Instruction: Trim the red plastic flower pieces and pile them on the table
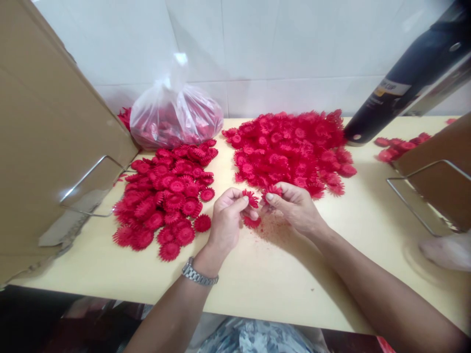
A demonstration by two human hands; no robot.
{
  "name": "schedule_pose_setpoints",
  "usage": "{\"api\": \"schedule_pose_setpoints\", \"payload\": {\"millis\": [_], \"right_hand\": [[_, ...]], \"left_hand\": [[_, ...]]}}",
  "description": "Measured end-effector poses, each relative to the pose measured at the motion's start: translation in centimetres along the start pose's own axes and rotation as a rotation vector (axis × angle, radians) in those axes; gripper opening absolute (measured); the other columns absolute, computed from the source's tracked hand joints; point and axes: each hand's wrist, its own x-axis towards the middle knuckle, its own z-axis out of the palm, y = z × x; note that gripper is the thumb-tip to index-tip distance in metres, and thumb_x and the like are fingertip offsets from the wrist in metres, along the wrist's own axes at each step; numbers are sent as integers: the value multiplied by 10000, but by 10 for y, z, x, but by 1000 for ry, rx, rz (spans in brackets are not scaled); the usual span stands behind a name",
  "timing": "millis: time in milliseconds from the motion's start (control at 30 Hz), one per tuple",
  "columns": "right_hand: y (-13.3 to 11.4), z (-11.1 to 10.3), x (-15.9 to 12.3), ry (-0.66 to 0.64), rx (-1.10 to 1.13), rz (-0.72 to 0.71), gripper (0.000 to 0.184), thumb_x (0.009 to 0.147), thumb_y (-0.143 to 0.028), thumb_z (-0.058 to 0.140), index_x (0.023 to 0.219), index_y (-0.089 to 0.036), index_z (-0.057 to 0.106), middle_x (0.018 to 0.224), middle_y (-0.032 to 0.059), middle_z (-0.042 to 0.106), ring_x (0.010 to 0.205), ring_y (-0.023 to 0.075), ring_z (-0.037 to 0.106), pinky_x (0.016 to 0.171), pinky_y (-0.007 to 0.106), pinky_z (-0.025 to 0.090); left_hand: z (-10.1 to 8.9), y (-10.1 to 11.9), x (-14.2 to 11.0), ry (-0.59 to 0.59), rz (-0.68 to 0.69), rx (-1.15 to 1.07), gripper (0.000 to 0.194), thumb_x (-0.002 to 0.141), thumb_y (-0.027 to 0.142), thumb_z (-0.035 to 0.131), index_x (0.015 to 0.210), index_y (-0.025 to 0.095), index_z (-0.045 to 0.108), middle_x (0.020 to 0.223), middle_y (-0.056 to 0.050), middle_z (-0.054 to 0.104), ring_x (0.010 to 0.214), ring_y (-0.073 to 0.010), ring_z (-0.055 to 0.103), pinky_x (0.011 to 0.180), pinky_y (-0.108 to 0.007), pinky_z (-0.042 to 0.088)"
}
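My left hand (230, 215), with a metal watch (198, 274) at the wrist, pinches a red fringed flower (250, 198) between thumb and fingers. Close beside it, my right hand (296, 206) grips another red fringed flower (272, 191). Below the fingers a further red flower (252, 222) shows; whether it rests on the table or is held I cannot tell. Red crumbs (270, 235) are scattered on the table under both hands. To the left lies a heap of round red flowers (172, 191); beyond my right hand spreads a larger, fluffier red heap (290, 147).
A tied clear plastic bag (176, 117) of red pieces stands against the tiled wall. Cardboard panels with wire stands (88, 186) border the table (257, 294) on both sides. A dark, tall box (390, 83) leans at the back right. Another person's hand (449, 251) is at the right edge.
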Motion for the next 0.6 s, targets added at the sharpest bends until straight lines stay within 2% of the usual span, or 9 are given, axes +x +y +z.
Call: {"api": "schedule_pose_setpoints", "payload": {"millis": [200,367,433,600], "right_hand": [[-3,0,-3,-21,-171,-15,345,763,-454,612,610,-158,524,543,-11,558,498,90,489,498,225,385],[1,1,-3,-43,-234,-32,405,792,-474,571,561,-169,438,490,-51,438,458,61,377,451,207,287],[2,2,-3,-62,-219,-39,416,787,-484,574,560,-172,417,488,-62,402,453,54,341,439,204,254],[-2,4,-3,-145,-116,-44,444,784,-508,573,550,-177,391,495,-64,376,457,51,316,434,206,227]], "left_hand": [[0,0,0,11,11,13,102,699,173,569,675,162,470,505,44,557,395,-69,516,408,-170,348],[1,-6,-1,17,168,66,110,685,119,586,775,177,558,605,63,531,446,-48,485,422,-166,394],[2,-8,-3,-16,209,165,117,714,127,572,816,176,599,661,48,555,465,-38,476,428,-158,390],[4,-4,-7,-168,208,303,77,731,153,589,807,170,592,636,44,551,477,-44,465,456,-166,378]]}}
